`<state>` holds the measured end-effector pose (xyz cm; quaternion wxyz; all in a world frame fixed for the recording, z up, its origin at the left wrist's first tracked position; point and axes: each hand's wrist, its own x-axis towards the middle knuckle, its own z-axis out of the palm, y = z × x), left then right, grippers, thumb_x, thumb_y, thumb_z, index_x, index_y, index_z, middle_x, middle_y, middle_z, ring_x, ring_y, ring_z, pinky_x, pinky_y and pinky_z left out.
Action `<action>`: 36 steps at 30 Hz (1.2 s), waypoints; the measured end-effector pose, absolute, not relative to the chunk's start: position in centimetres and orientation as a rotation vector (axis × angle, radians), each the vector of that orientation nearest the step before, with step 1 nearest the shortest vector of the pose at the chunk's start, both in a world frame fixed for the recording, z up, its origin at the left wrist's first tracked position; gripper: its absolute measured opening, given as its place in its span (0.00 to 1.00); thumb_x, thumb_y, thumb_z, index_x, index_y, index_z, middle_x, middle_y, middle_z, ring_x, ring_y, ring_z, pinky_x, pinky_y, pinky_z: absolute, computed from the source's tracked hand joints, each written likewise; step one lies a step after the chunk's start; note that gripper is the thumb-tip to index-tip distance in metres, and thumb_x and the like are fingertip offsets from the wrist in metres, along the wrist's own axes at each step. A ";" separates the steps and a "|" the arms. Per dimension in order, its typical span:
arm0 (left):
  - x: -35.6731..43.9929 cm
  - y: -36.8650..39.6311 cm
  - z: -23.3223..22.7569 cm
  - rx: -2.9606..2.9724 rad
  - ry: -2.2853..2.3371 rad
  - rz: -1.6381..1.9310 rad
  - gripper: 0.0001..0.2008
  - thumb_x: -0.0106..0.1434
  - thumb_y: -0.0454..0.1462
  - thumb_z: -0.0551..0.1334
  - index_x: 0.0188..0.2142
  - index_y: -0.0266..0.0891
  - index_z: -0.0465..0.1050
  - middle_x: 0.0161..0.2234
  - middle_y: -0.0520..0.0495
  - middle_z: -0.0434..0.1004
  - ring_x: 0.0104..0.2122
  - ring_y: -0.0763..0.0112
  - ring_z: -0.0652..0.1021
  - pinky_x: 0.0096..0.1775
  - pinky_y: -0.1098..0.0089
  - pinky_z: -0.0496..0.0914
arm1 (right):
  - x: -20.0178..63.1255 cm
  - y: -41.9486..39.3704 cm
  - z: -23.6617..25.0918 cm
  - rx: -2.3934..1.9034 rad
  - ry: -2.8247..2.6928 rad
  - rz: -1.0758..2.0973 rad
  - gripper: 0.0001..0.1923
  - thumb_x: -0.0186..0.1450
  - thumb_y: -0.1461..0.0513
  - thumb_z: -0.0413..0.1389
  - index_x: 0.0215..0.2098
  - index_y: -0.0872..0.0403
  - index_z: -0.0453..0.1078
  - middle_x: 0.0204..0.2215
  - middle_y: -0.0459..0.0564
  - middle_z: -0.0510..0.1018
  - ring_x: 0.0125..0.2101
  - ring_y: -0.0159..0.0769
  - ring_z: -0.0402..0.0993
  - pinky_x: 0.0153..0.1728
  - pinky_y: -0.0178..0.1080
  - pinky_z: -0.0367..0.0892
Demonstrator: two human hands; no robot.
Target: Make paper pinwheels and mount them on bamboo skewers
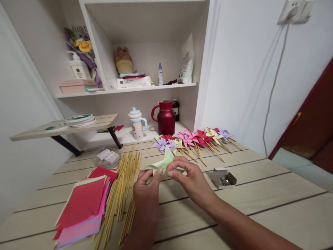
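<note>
Left: small raised shelf (105, 120) on black legs stands at the table's (275, 201) back-left corner, round lids (80, 119) on top. Clear packet (96, 160) with white labels lies just in front of a leg. Colored paper stack (83, 198), red sheet uppermost, lies askew in the left half, planking visible between it and the left edge. Loose bamboo sticks (125, 184) fan alongside, running toward the near edge; left forearm passes close by, little room there.

Middle: left hand (148, 185), thumb and forefinger pinching the lower left of a pale green pinwheel (165, 160); right hand (192, 175), thumb and forefinger pinching beside its center. Pinwheel held over mid-table, short of the back edge.

Behind, finished pinwheels (192, 137) crowd the back edge toward the back-right corner, sticks pointing forward.

Right: open small box (224, 180) of metal bits, apart from the right hand; wide planking from box to right edge.
</note>
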<state>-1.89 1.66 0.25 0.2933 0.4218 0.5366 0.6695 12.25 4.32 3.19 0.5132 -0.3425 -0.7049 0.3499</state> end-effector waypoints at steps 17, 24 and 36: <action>-1.2 0.8 1.4 1.178 1.536 1.854 0.04 0.51 0.40 0.70 0.25 0.42 0.82 0.30 0.49 0.77 0.32 0.65 0.75 0.39 0.68 0.67 | 12.6 4.2 3.0 -0.831 -1.735 0.764 0.04 0.62 0.61 0.59 0.29 0.50 0.74 0.34 0.47 0.77 0.40 0.40 0.72 0.46 0.41 0.63; -1.1 0.9 1.4 1.162 1.510 1.883 0.03 0.49 0.39 0.71 0.25 0.43 0.83 0.31 0.49 0.79 0.34 0.63 0.76 0.40 0.67 0.67 | 12.6 4.1 3.1 -0.835 -1.733 0.758 0.05 0.62 0.60 0.59 0.28 0.50 0.74 0.34 0.47 0.77 0.41 0.41 0.72 0.45 0.42 0.64; -1.2 0.8 0.7 1.230 1.568 1.907 0.03 0.50 0.40 0.70 0.25 0.45 0.83 0.37 0.48 0.80 0.39 0.59 0.78 0.43 0.66 0.68 | 12.5 3.5 3.6 -0.885 -1.649 0.922 0.04 0.60 0.60 0.60 0.28 0.51 0.73 0.29 0.44 0.76 0.34 0.37 0.71 0.39 0.37 0.64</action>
